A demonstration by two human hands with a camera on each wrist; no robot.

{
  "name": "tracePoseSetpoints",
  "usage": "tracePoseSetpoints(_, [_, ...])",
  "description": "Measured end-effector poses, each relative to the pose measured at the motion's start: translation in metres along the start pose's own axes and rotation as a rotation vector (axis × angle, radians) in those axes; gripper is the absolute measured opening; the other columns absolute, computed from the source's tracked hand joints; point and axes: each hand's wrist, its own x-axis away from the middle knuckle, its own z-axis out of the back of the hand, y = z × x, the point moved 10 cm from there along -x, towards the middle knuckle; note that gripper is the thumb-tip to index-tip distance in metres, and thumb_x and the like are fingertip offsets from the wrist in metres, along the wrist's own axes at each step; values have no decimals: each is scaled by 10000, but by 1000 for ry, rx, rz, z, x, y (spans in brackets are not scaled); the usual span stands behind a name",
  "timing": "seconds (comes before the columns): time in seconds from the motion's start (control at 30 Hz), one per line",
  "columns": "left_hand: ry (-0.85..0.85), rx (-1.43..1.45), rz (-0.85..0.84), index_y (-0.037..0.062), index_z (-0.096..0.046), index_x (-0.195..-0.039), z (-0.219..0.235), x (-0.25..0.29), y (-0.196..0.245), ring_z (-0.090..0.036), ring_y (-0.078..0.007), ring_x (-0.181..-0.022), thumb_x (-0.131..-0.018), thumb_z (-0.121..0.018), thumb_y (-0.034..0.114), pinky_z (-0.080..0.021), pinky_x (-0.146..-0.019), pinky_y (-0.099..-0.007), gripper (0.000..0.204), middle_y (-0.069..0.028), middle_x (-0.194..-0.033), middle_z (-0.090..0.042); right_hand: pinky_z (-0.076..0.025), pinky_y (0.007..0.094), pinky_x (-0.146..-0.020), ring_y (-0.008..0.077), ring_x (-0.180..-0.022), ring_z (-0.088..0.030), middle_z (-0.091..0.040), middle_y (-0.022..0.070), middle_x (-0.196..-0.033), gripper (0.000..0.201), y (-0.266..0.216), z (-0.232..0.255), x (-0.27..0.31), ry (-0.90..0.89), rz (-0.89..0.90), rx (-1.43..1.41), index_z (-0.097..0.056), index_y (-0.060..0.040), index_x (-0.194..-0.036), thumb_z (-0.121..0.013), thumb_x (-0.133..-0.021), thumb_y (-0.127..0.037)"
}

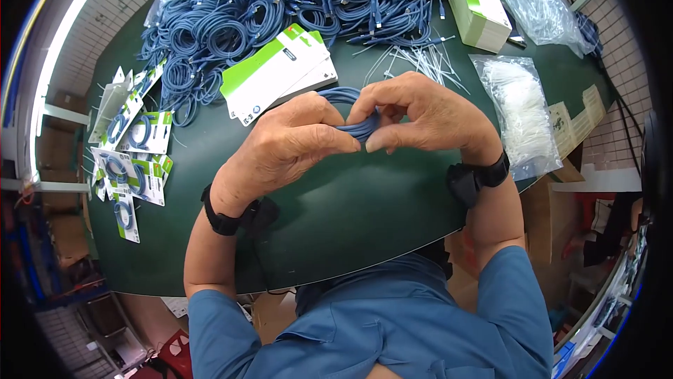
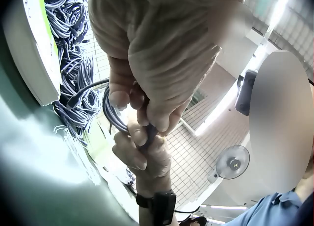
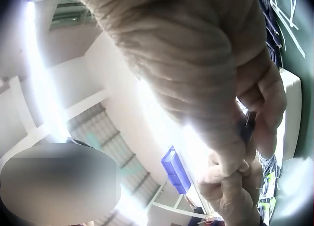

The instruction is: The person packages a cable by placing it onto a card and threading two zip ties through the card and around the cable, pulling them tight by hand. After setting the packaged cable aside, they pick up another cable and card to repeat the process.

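Observation:
Both hands hold a coil of blue cable (image 1: 360, 131) over the table, close in front of the body. My left hand (image 1: 287, 133) pinches its left side, thumb along the near edge. On the other side my right hand (image 1: 424, 114) grips the coil with thumb and curled fingers, the two thumb tips nearly meeting. In the left wrist view the cable loops (image 2: 112, 110) bulge out beside the fingers, and a cable end with a dark plug (image 2: 73, 101) sticks out. The palms hide much of the coil in the right wrist view.
A heap of coiled blue cables (image 1: 231, 28) fills the back. White-and-green cards (image 1: 280, 74) lie before it, near loose white cable ties (image 1: 424, 63). A card stack (image 1: 480, 14) and a bag of ties (image 1: 519, 116) are at right. Carded cables (image 1: 130, 168) lie left on the green table (image 1: 336, 218).

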Motion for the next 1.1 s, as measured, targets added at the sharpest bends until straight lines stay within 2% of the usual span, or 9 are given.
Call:
tracePoseSetpoints(0.27, [32,-34,-2,107,-809,-978,7,2,-2,-657,-220,-797,-807,-831,56,-526,-685,-344,180,-55,-906,-684,-552,279,-660,128,-749,-688,-726,45,-909,305,-24,4,-1,61,107,180,-730,-21,-1099,-866,-839,-103])
tracePoseSetpoints(0.37, [21,-68,-23,105,-806,-983,9,2,1,-670,-228,-815,-799,-828,37,-534,-696,-348,197,-66,-931,-693,-562,304,-658,176,-735,-706,-736,52,-882,282,-38,5,1,166,273,278,-735,-30,-1072,-865,-830,-94])
tracePoseSetpoints(0.53, [19,-108,-27,129,-797,-1027,15,5,3,-695,-267,-869,-746,-824,-17,-564,-716,-371,318,-70,-979,-701,-563,328,-655,235,-742,-719,-744,75,-892,275,-43,6,3,258,314,330,-736,-30,-1031,-876,-805,-97])
tracePoseSetpoints(0.67, [42,-102,-59,97,-803,-991,18,7,2,-720,-278,-927,-790,-824,16,-567,-781,-344,218,-98,-1001,-726,-563,346,-658,264,-759,-722,-744,96,-898,261,-46,4,4,294,394,379,-734,-25,-998,-879,-791,-89])
tracePoseSetpoints(0.8, [41,23,60,77,-793,-1018,17,13,-18,-714,-314,-1039,-778,-844,24,-568,-886,-363,250,-129,-1098,-732,-561,354,-662,280,-777,-725,-746,109,-907,256,-34,5,0,284,362,372,-734,-20,-996,-875,-791,-79])
tracePoseSetpoints(0.9, [183,-253,241,58,-736,-1200,46,17,-38,-646,-363,-1197,-753,-895,111,-523,-1016,-431,477,-175,-1266,-684,-549,337,-646,254,-759,-716,-745,104,-890,253,-32,20,4,400,371,475,-738,-15,-1010,-869,-803,-77])
tracePoseSetpoints(0.93, [181,-252,240,58,-736,-1200,47,16,-42,-646,-363,-1197,-753,-895,111,-523,-1016,-431,477,-175,-1266,-684,-549,337,-646,254,-759,-716,-745,104,-890,253,-30,21,4,402,369,475,-738,-15,-1010,-869,-803,-77])
tracePoseSetpoints(1.03, [130,-767,470,31,-593,-1408,53,28,-78,-568,-371,-1322,-683,-955,250,-453,-1108,-478,839,-187,-1387,-620,-530,306,-631,211,-744,-701,-745,93,-888,245,-27,34,7,515,355,433,-742,-10,-1031,-858,-822,-66])
tracePoseSetpoints(1.1, [92,-813,514,22,-557,-1437,51,37,-97,-548,-373,-1344,-670,-960,269,-438,-1125,-476,901,-199,-1408,-604,-524,299,-627,200,-741,-696,-744,92,-886,239,-27,36,7,527,345,432,-743,-8,-1033,-853,-828,-62])
